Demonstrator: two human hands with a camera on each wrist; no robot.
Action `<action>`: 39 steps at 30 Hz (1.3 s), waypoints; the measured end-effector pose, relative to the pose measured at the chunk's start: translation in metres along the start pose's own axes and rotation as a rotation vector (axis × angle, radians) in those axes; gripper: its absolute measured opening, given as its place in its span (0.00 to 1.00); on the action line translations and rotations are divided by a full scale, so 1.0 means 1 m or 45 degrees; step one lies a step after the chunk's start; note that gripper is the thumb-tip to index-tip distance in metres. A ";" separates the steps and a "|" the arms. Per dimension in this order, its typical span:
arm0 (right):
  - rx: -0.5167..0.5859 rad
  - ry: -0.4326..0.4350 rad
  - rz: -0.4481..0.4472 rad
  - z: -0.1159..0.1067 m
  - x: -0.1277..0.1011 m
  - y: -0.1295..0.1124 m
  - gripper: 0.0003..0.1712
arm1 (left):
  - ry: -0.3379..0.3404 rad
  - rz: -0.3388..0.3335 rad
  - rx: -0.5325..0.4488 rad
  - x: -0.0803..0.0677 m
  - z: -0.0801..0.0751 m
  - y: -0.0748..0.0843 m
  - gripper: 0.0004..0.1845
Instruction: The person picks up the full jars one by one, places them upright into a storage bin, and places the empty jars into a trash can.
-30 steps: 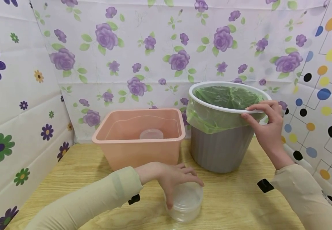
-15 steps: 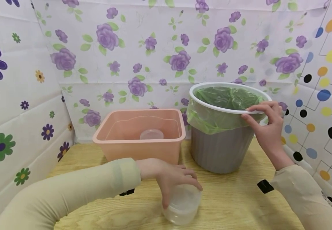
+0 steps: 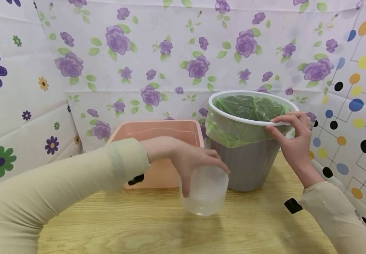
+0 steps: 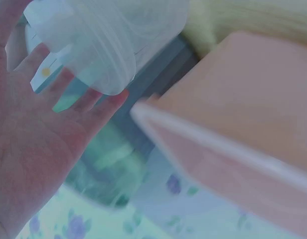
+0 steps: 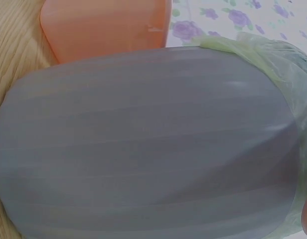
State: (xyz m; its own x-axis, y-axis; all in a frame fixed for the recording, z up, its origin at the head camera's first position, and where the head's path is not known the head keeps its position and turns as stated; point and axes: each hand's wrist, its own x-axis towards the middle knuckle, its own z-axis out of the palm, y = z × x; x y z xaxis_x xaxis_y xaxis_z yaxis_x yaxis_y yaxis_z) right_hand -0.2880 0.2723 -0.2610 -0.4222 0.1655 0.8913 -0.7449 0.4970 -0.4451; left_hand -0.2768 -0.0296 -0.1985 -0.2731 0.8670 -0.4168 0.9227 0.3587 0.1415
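Gripping from above, the left hand [image 3: 187, 160] holds a round clear plastic container [image 3: 205, 192] lifted off the wooden table [image 3: 138, 225], before the pink rectangular plastic basin [image 3: 157, 128], while the white rim of the grey green-lined plastic bin [image 3: 243, 165] is pinched by the right hand [image 3: 292, 139].

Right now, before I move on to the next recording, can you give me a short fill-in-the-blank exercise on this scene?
1. The left hand holds a clear plastic ____ above the table.
2. The right hand grips the white ____ of the grey bin.
3. The bag lining the grey bin is ____ in colour.
4. Left of the grey bin stands a ____ tub.

Missing words: container; rim; green; pink
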 end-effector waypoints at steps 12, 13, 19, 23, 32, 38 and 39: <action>-0.003 0.003 -0.010 0.000 0.000 0.010 0.12 | 0.076 -0.103 0.054 -0.027 -0.070 0.011 0.60; -0.004 0.002 -0.011 0.001 0.000 0.011 0.12 | 0.082 -0.111 0.051 -0.028 -0.076 0.012 0.60; -0.005 0.009 -0.027 0.001 -0.001 0.008 0.13 | 0.089 -0.212 0.074 -0.035 -0.113 0.022 0.60; 0.005 0.010 -0.027 0.001 0.000 -0.001 0.15 | 0.098 -0.306 0.063 -0.042 -0.139 0.026 0.59; 0.013 0.008 -0.012 0.003 -0.002 0.002 0.14 | 0.229 -0.436 0.093 -0.047 -0.171 0.022 0.61; 0.018 0.014 -0.016 0.003 -0.001 0.001 0.15 | 0.389 -0.439 0.105 -0.053 -0.189 0.007 0.62; 0.019 0.016 -0.013 0.003 0.000 0.001 0.15 | 0.420 -0.446 0.106 -0.054 -0.191 0.004 0.62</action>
State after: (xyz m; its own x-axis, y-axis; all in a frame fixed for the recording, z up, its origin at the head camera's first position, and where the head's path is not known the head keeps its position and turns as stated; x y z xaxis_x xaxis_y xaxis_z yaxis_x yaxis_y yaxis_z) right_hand -0.2904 0.2699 -0.2620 -0.4085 0.1710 0.8966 -0.7565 0.4862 -0.4374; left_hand -0.3103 -0.0085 -0.0040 -0.6304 0.7673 -0.1178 0.7748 0.6313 -0.0342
